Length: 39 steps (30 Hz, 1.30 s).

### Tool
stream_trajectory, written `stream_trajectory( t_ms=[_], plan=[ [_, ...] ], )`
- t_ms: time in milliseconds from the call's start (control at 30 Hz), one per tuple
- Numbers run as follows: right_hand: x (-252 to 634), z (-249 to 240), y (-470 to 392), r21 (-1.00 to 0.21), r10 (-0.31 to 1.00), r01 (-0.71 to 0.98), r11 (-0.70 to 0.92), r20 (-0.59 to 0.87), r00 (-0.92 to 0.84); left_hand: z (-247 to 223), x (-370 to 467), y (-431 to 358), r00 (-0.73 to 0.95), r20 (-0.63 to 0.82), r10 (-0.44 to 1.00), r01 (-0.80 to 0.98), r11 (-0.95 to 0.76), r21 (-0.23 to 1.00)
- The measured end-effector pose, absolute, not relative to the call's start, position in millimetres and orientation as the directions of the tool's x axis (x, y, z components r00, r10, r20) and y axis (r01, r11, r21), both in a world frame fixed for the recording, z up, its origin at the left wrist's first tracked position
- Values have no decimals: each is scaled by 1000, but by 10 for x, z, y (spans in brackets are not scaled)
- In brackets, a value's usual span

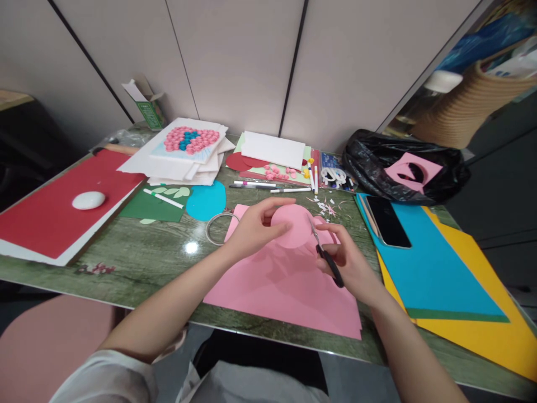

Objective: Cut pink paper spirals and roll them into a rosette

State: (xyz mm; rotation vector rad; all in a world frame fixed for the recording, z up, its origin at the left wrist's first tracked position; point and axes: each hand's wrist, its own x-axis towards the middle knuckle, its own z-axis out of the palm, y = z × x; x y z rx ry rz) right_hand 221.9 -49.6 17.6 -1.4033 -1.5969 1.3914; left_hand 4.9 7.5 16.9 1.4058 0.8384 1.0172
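A round piece of pink paper (pixel 293 228) is pinched at its left side by my left hand (pixel 257 226), thumb on top. My right hand (pixel 344 260) grips black-handled scissors (pixel 334 270), whose blades are at the right edge of the round piece. Whether the blades are parted is too small to tell. Both hands are above a large pink sheet (pixel 285 296) on the green marbled table. A roll of tape (pixel 215 228) lies just left of my left hand. Small paper scraps (pixel 325 207) are scattered behind the scissors.
At left are a red sheet (pixel 62 196) with a white oval object (pixel 88 200), green paper (pixel 138 207) and a blue disc (pixel 206 201). White sheets (pixel 188 170), pens (pixel 254 184) and a black bag (pixel 361 157) stand behind. A phone (pixel 388 221) rests on blue paper (pixel 444 257) at right.
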Motion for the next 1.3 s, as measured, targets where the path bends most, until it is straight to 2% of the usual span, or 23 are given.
stream_trajectory(
  t_ms=[1100,1300],
  plan=[
    [2228,155,-512,-939,945,320,-130,-215,-246,168,36,103,243,193,951,-43,-188,981],
    [2226,165,-512,-947,936,283,-152,-230,-266,169,41,88,303,161,939,-45,-154,987]
  ],
)
